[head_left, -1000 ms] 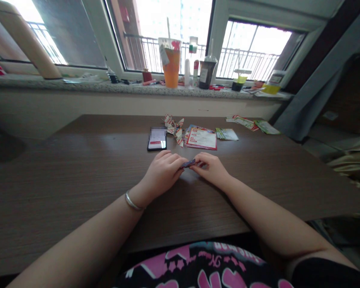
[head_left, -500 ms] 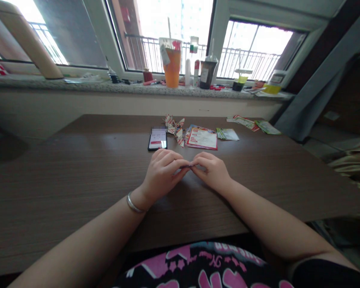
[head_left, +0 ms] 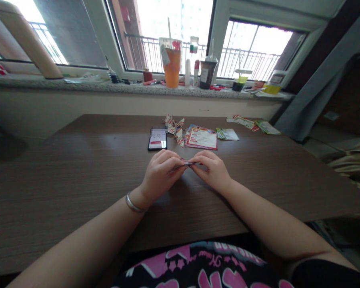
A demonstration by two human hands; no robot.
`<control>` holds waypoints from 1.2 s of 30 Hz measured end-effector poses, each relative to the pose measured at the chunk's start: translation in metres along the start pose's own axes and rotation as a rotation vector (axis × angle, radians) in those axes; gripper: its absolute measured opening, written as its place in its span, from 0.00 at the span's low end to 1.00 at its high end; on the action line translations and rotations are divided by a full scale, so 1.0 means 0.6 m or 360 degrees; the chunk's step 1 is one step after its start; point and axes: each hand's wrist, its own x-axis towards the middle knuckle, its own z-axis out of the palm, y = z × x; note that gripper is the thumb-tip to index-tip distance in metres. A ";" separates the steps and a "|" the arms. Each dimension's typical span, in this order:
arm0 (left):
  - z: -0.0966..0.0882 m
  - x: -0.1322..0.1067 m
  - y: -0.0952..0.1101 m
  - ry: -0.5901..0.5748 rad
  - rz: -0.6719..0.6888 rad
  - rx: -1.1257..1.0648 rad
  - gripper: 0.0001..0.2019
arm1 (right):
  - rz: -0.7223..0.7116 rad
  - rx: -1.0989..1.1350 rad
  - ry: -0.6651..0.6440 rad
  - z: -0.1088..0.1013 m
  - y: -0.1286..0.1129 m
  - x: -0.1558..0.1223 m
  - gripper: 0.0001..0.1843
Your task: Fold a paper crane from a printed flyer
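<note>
Between my two hands, just above the table, is a thin piece of folded paper (head_left: 187, 164), seen nearly edge-on and mostly covered by fingers. My left hand (head_left: 163, 170), with a silver bangle at the wrist, pinches its left side between thumb and fingers. The right side is pinched by my right hand (head_left: 211, 168). Beyond the left hand lies a phone (head_left: 157, 140) with its screen lit. Several folded paper pieces (head_left: 177, 130) with red and white patterns lie linked beside it. A stack of printed paper sheets (head_left: 203, 138) lies just beyond the right hand.
Green-edged cards (head_left: 228, 135) and more paper packets (head_left: 246, 122) lie at the table's far right. On the windowsill (head_left: 123, 89) stand a tall cup of orange drink (head_left: 172, 66), a dark cup (head_left: 208, 74), and several small bottles. The brown table (head_left: 78, 176) spreads to both sides.
Both hands have shifted slightly, and the fingertips sit a little farther apart. More of the folded paper's edge shows between them. Nothing else on the table has moved.
</note>
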 end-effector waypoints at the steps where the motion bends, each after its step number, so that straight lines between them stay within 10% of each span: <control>1: 0.000 0.000 -0.001 -0.0002 -0.0008 -0.0017 0.03 | 0.0018 0.0029 -0.0002 0.001 0.001 0.000 0.06; 36: -0.003 0.006 0.001 -0.0042 0.0191 0.0226 0.03 | -0.0191 0.0005 0.0138 -0.004 0.004 0.004 0.05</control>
